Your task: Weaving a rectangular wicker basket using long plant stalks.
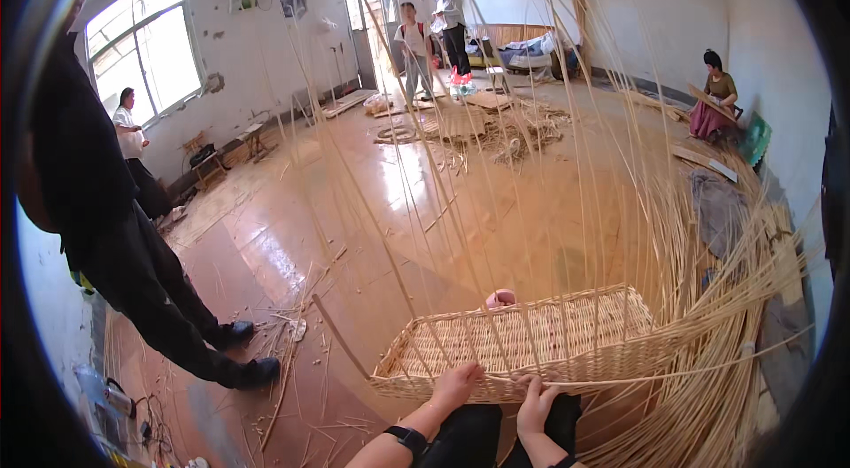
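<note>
A basket [513, 337] sits at a weaver's knees [465, 434], long axis running left to right, stakes [340, 335] pointing up. Left hand [455, 386] and right hand [534, 408] curl closed on its near edge.

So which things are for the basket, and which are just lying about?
For the basket:
- woven basket
- thin canes sticking up from it
- heap of long canes at the right, probably

Seemingly just lying about:
- pink thing behind the basket
- cane scraps on the floor
- grey cloth at the right
</note>
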Demonstrator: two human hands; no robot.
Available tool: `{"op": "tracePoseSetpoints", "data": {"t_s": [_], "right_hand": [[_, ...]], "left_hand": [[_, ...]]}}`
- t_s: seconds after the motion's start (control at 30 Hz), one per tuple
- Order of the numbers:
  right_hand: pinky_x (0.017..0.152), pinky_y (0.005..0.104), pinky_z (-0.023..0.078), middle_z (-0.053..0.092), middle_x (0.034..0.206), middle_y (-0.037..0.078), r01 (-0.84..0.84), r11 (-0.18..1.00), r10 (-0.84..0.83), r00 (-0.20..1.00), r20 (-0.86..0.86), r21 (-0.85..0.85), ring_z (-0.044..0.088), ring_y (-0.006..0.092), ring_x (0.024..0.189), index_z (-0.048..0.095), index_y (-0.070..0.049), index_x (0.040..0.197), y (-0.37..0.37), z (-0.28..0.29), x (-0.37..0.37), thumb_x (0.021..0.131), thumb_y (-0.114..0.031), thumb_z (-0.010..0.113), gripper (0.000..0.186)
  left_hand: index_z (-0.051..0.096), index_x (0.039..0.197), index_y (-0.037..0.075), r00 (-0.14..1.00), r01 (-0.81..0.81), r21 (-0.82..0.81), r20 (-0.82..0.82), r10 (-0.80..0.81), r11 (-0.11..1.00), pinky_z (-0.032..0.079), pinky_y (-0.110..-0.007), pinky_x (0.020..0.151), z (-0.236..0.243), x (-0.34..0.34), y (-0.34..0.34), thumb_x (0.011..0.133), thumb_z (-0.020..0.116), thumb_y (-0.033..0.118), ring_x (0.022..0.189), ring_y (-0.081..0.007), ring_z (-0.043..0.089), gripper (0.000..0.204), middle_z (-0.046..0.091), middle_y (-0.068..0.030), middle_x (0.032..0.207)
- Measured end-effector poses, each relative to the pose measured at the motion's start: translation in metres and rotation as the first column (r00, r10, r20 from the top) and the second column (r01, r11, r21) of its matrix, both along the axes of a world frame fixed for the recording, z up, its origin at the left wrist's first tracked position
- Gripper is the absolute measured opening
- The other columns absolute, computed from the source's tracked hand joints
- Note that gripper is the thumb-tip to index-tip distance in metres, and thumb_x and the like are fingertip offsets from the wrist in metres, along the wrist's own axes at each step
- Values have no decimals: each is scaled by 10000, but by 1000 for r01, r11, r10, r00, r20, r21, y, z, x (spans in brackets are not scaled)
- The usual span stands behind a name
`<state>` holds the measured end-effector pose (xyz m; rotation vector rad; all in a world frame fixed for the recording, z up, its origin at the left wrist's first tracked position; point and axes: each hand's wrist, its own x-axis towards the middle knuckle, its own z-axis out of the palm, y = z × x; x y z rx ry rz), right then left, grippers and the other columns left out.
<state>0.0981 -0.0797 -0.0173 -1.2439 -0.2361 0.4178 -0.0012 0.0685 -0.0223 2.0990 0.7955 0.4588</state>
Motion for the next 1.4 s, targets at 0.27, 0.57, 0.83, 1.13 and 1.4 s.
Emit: {"op": "tracePoseSetpoints", "data": {"t_s": [0.27, 0.57, 0.83, 1.13, 1.4], "right_hand": [[717, 342, 571, 655, 1010, 124, -225, 974, 215, 959, -184, -34, 678, 201, 820, 457, -21, 1204, -24, -6, 15, 1043, -219, 484, 257], [701, 342, 554, 710, 939, 119, -569, 818, 477, 754, -451, -88, 690, 217, 778, 563, -53, 1243, -31, -38, -12, 988, -360, 580, 399], [670, 324, 548, 710, 874, 86, -568, 804, 450, 773, -446, -173, 682, 179, 747, 587, -75, 1212, -20, -46, -7, 989, -371, 582, 370], [634, 321, 545, 707, 829, 75, -540, 824, 413, 779, -473, -170, 675, 174, 706, 614, -83, 1152, -18, -62, 1, 988, -377, 578, 338], [603, 331, 544, 703, 809, 81, -509, 848, 376, 773, -511, -146, 670, 185, 675, 632, -80, 1094, -15, -80, 4, 985, -371, 569, 317]], "left_hand": [[596, 806, 59, 985, -106, 222, 158, 72, 969, 468, -532, 656, -9, 9, -12, 956, 560, 274, 733, -425, 610, 264, 624, -194, 740], [618, 828, 71, 974, -205, 290, 151, 167, 935, 466, -506, 700, -22, 10, -19, 948, 560, 269, 789, -396, 615, 238, 634, -158, 766], [624, 856, 73, 973, -194, 326, 184, 139, 925, 430, -458, 754, -35, 17, -18, 971, 545, 269, 817, -338, 600, 240, 623, -117, 785], [614, 847, 63, 977, -183, 234, 151, 150, 955, 442, -465, 756, -22, 25, -23, 968, 552, 254, 805, -344, 604, 234, 622, -127, 772], [640, 827, 65, 966, -203, 274, 215, 146, 940, 459, -463, 731, -22, 22, -25, 953, 570, 245, 809, -357, 617, 231, 640, -140, 775]]}}
